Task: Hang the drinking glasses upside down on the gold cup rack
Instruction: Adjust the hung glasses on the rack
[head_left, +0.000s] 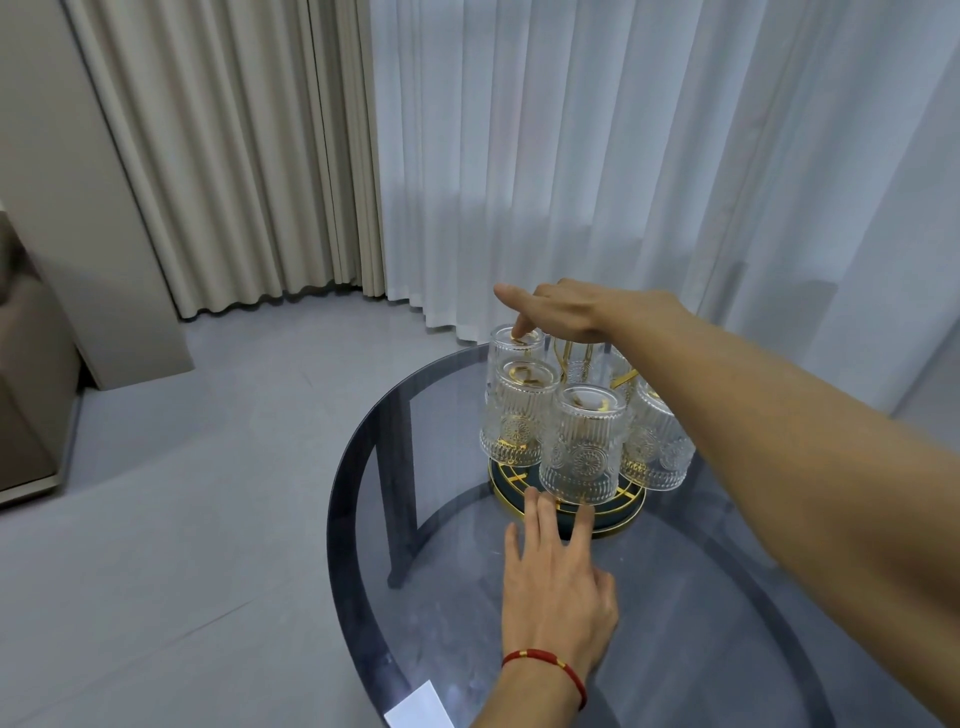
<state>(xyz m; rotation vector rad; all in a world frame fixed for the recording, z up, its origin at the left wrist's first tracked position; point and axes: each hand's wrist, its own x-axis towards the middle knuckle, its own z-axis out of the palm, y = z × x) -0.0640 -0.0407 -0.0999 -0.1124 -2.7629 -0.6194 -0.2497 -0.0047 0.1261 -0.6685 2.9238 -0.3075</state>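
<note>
The gold cup rack stands on a round dark tray with a gold rim on the glass table. Several ribbed clear glasses hang upside down on it: a front glass, a left glass, a far-left glass and a right glass. My right hand reaches over the rack, one fingertip touching the base of the far-left glass, the index finger pointing out. My left hand lies flat on the table, its fingertips at the tray's front rim below the front glass.
The round smoked-glass table has its edge at the left and front. A white paper slip lies near the front edge. Curtains hang behind the table. A beige cabinet stands at far left on the grey floor.
</note>
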